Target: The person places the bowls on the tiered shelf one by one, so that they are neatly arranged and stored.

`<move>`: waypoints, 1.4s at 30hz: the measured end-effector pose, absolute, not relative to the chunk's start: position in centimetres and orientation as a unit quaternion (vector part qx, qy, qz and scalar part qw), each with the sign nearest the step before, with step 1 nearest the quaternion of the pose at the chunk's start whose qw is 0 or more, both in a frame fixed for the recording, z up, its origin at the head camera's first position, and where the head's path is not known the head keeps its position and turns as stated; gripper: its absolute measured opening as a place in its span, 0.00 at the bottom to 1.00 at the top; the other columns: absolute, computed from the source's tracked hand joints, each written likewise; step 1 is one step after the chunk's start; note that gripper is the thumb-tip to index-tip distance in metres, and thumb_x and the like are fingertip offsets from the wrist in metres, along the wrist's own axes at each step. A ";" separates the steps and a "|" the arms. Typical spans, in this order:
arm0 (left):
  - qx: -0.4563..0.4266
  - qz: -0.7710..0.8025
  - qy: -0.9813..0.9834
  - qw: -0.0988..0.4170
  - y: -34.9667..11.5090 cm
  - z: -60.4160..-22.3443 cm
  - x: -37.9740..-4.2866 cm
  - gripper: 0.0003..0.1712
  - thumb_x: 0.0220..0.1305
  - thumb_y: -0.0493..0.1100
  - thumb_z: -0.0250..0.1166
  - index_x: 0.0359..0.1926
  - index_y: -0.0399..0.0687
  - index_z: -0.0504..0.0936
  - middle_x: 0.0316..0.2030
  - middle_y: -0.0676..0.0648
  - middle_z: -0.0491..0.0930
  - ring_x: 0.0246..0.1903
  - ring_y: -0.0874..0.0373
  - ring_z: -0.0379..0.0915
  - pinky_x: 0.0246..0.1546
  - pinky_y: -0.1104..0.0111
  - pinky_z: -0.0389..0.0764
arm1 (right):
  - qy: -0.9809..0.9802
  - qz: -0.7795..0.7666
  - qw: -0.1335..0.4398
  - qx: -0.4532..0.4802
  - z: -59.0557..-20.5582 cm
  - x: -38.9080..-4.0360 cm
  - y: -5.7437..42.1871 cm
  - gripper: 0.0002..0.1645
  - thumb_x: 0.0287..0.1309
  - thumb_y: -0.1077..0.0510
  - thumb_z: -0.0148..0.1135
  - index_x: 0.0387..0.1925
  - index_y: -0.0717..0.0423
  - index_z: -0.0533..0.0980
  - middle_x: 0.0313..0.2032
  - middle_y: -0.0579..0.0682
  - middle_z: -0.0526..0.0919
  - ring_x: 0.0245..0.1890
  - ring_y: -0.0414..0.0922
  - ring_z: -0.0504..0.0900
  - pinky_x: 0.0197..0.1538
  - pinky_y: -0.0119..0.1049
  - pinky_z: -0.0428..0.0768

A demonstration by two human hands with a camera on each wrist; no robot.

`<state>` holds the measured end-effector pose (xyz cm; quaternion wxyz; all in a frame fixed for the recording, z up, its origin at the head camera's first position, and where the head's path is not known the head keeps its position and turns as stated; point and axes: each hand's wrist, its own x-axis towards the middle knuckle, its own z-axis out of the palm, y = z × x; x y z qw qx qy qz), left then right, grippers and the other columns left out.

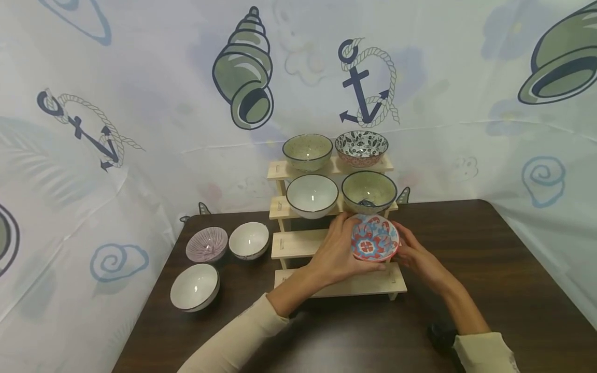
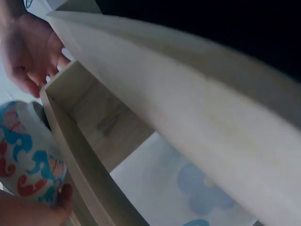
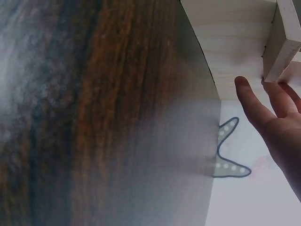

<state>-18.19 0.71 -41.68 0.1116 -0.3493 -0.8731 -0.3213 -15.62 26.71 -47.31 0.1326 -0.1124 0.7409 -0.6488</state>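
Note:
A small bowl (image 1: 374, 239) with a red and blue pattern is tilted in front of the stand's right side, its inside facing the head camera. My left hand (image 1: 333, 254) grips it from the left, thumb along the lower rim. At the bowl's right edge is my right hand (image 1: 422, 261); whether it touches the bowl is unclear. In the left wrist view the bowl's patterned outer wall (image 2: 28, 155) is beside a wooden shelf edge, with the right palm (image 2: 33, 52) spread beyond. The right wrist view shows the right hand's fingers (image 3: 256, 101) extended near the wood.
The stepped wooden stand (image 1: 291, 244) carries a speckled green bowl (image 1: 308, 150), a black-floral bowl (image 1: 361, 147), a white bowl (image 1: 312, 194) and a green bowl (image 1: 369, 190) on its upper tiers. Left on the dark table (image 1: 466, 248) are a purple-striped bowl (image 1: 207, 244) and two white bowls (image 1: 195, 287).

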 end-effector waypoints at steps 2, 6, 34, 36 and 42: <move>-0.334 -0.326 -0.878 0.109 0.8 -41.8 -18.0 0.61 0.39 0.72 0.83 0.68 0.49 0.67 0.67 0.47 0.66 0.63 0.54 0.66 0.63 0.61 0.78 | 0.738 -0.651 0.132 -0.119 -47.4 -15.7 26.7 0.41 0.83 0.48 0.40 0.84 0.45 0.34 0.82 0.63 0.42 0.62 0.27 0.74 0.71 0.43 0.71; -0.304 -0.355 -0.880 0.084 0.8 -42.2 -17.4 0.61 0.42 0.71 0.82 0.70 0.48 0.65 0.72 0.46 0.60 0.65 0.55 0.68 0.64 0.60 0.78 | 0.726 -0.663 0.132 -0.127 -47.6 -15.7 26.6 0.41 0.83 0.50 0.40 0.84 0.46 0.34 0.82 0.64 0.41 0.62 0.27 0.75 0.64 0.26 0.74; -0.277 -0.279 -0.916 0.079 -5.1 -41.9 -14.2 0.65 0.53 0.77 0.71 0.80 0.48 0.57 0.78 0.44 0.59 0.77 0.50 0.58 0.70 0.50 0.74 | 0.736 -0.657 0.126 -0.106 -47.5 -15.5 26.6 0.42 0.82 0.48 0.43 0.84 0.45 0.34 0.82 0.62 0.43 0.61 0.24 0.72 0.60 0.24 0.73; -0.274 -0.280 -0.917 0.079 -5.7 -41.9 -14.0 0.65 0.53 0.77 0.71 0.81 0.49 0.57 0.78 0.44 0.60 0.77 0.49 0.59 0.69 0.49 0.75 | 0.740 -0.653 0.127 -0.106 -47.4 -15.5 26.6 0.42 0.82 0.47 0.43 0.84 0.45 0.34 0.82 0.62 0.43 0.62 0.24 0.71 0.63 0.28 0.73; -0.261 -0.282 -0.919 0.085 -7.2 -41.7 -13.6 0.62 0.53 0.76 0.71 0.81 0.55 0.58 0.77 0.45 0.61 0.75 0.48 0.61 0.63 0.42 0.77 | 0.746 -0.646 0.125 -0.099 -47.2 -15.4 26.6 0.42 0.81 0.47 0.43 0.84 0.44 0.35 0.82 0.62 0.45 0.62 0.24 0.69 0.74 0.61 0.63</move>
